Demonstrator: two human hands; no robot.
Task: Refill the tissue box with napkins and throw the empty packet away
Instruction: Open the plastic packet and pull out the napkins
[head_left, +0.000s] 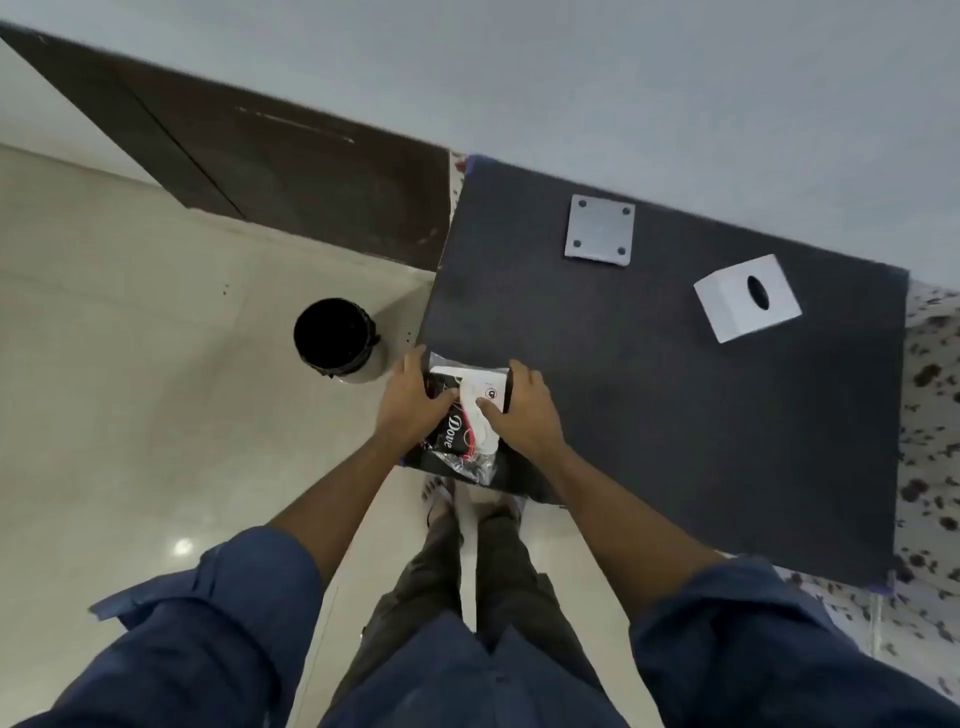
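A clear plastic napkin packet (470, 415) with a black-and-white "Dove" label lies at the near left corner of the dark table (649, 389). My left hand (413, 402) grips its left side and my right hand (524, 410) grips its right side, thumbs pressed on top. The white tissue box (748, 297), with a dark oval slot in its top, stands far to the right near the table's back edge, well apart from both hands. A black round bin (335, 338) stands on the floor just left of the table corner.
A grey square plate (600, 236) with a hole in each corner lies near the table's back edge. A dark wooden panel (270, 171) stands behind the bin. A floral cloth (930, 389) shows beyond the table's right edge. My feet are under the table's near corner.
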